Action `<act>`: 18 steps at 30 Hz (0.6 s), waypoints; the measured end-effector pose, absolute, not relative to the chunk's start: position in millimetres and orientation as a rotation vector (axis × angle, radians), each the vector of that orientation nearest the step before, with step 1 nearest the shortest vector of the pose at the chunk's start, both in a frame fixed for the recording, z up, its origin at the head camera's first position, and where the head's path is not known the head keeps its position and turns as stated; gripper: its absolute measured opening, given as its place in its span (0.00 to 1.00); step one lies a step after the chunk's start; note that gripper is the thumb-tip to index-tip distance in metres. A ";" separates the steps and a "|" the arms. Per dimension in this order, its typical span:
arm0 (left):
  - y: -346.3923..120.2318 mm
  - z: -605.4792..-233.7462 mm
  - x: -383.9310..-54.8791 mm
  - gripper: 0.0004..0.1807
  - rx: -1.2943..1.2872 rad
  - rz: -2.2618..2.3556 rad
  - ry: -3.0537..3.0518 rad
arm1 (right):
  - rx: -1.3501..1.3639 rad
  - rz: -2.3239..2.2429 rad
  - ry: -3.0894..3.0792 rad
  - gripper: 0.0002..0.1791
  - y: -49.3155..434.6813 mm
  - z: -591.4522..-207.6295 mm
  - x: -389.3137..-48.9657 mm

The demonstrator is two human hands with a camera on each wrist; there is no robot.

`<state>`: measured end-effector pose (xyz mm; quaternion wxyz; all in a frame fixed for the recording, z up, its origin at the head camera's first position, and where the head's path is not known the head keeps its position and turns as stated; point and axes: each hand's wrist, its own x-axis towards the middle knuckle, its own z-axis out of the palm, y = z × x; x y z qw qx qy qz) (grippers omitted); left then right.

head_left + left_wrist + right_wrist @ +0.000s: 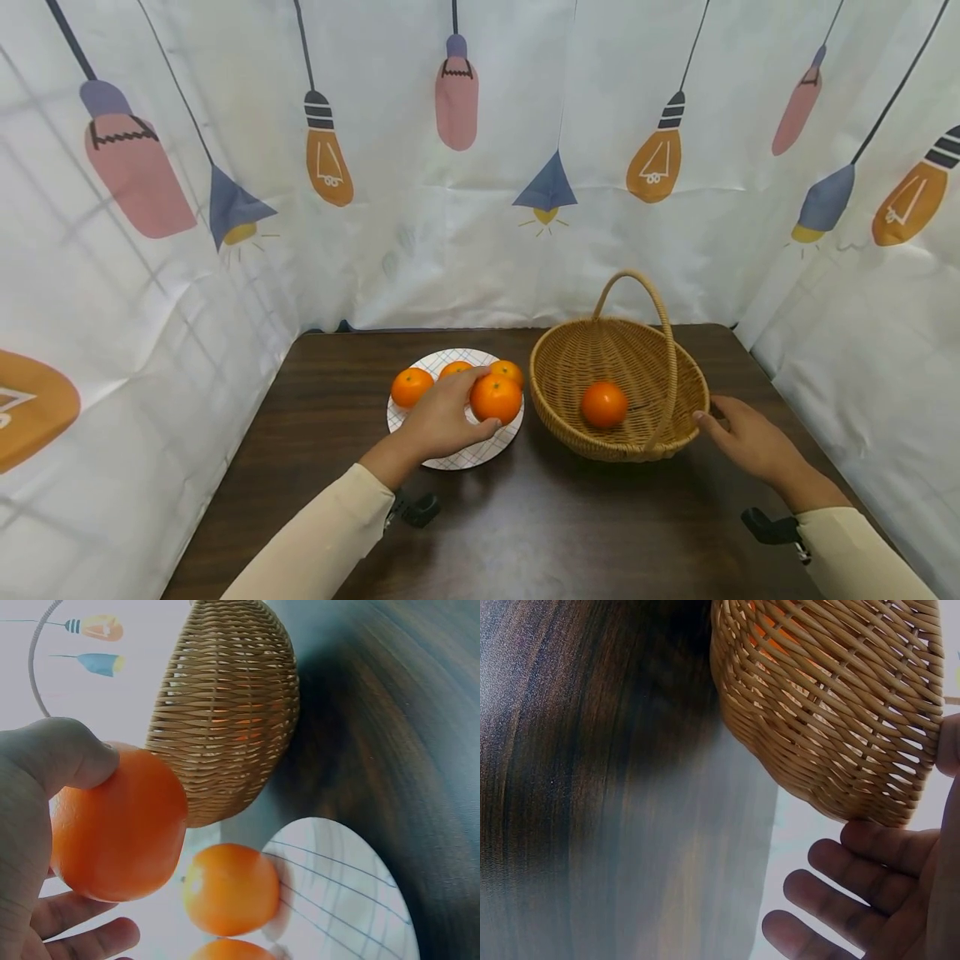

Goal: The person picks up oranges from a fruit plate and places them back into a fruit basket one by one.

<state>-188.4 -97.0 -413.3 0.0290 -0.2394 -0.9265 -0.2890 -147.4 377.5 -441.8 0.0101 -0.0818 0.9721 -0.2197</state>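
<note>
My left hand point(442, 417) grips an orange point(496, 398) between thumb and fingers, above a white checked plate point(465, 457). In the left wrist view the held orange point(124, 825) is raised over the plate, with the thumb across its upper side. Three more oranges show on the plate, one point(412, 387) at its left and two towards the back, partly behind the hand. To the right stands a wicker basket point(555, 358) with an arched handle and one orange point(604, 405) inside. My right hand point(750, 437) pinches the basket's right rim, thumb on the edge and index finger beneath.
Both plate and basket stand on a dark wooden table point(330, 467), towards its back edge. A pale curtain point(420, 242) printed with lamps and bulbs hangs behind and on both sides. The basket's handle point(670, 367) arches up over its right part.
</note>
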 end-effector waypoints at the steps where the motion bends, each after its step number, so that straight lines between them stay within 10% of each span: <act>1: -96.3 -411.8 -189.1 0.43 -0.741 -0.888 -2.857 | -0.258 -0.689 3.034 0.36 377.5 -441.8 -147.3; 18: -78.9 -391.8 -198.9 0.43 -0.783 -0.872 -2.828 | -0.280 -0.709 3.043 0.35 378.4 -443.2 -147.1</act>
